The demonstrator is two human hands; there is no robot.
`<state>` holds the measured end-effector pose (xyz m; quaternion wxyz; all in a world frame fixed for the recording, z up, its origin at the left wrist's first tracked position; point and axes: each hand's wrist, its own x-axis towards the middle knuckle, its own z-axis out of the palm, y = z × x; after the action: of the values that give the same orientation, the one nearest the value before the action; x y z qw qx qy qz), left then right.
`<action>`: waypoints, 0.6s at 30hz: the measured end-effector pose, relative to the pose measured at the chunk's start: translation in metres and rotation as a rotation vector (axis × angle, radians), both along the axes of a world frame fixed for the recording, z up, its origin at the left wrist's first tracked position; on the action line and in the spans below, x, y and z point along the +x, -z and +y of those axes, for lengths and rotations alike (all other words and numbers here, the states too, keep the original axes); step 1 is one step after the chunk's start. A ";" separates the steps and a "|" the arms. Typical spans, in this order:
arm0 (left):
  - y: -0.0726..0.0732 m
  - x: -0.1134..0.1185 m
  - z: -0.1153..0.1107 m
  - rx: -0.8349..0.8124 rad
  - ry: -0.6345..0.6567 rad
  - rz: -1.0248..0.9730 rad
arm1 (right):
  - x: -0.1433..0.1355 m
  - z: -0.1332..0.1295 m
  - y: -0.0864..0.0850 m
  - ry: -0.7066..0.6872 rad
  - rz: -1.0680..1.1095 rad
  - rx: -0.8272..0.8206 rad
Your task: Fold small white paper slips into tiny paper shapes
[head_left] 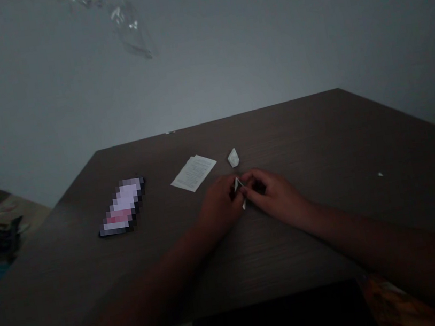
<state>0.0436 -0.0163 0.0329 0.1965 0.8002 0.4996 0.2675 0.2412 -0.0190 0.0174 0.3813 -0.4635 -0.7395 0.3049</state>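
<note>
Right forearm [378,240] and left forearm [149,283] reach in from the near edge of the dark wooden table [302,135], bringing both bare hands together around a small folded paper [236,184]. Thumb and fingers of the left hand [217,206] are curled nearly closed on it from one side; the right hand [278,192] grips its other side in a pinch, thumb and forefinger drawn together at the tips, with a rounded gap behind them. A pale tip peeks up between the hands and another shows just below the fingertips, though whether both belong to one piece I cannot tell. It looks like a shaping or creasing step, partway along — the next move would seem to call for light, steady fingertip pressure, one side held firm while the other is adjusted. Just beyond the hands lies a pointed paper shape [233,158], apart from them; to its left, printed sheets [194,174] lie flat and overlapping — with a phone [123,206] farther left, and a tiny white scrap [380,174] well off to the right.
</note>
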 end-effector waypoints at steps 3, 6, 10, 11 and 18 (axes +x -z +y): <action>0.004 -0.002 0.002 -0.047 0.010 -0.064 | 0.004 0.004 0.000 0.024 -0.039 -0.002; 0.009 -0.005 0.005 -0.092 0.027 -0.127 | 0.006 0.008 -0.001 0.017 -0.083 -0.024; 0.016 -0.010 0.009 -0.079 0.031 -0.137 | 0.008 0.009 -0.002 -0.011 -0.128 -0.048; 0.018 -0.011 0.009 -0.071 0.033 -0.136 | 0.009 0.010 -0.003 -0.017 -0.135 -0.050; 0.023 -0.026 0.017 0.065 0.197 -0.041 | 0.017 0.020 -0.003 -0.031 -0.185 -0.071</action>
<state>0.0176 0.0006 0.0104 0.2060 0.8457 0.4052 0.2795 0.2585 0.0007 0.0201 0.2898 -0.4913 -0.7675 0.2925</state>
